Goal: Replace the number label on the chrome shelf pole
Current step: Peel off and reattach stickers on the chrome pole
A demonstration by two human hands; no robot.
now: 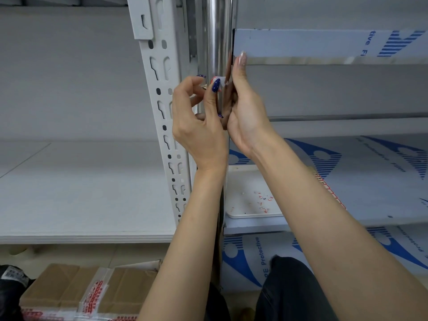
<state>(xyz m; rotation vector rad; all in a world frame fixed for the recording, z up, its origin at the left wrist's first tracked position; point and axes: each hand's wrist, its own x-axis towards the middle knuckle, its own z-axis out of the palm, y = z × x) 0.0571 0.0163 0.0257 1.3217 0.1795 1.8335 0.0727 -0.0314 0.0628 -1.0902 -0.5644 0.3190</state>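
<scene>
The left hand [199, 126], just left of the chrome pole [216, 42], has long dark blue nails with tiny white dots. The right hand [245, 112], right of the pole, has a long pale pointy nail. Dark trousers [291, 290] show low beside the pole.

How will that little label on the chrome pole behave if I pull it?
The label looks thin and floppy, bent against the chrome pole under the left hand. It probably tears easily: small scraps lie in the white tray. Likely near weightless.
</scene>
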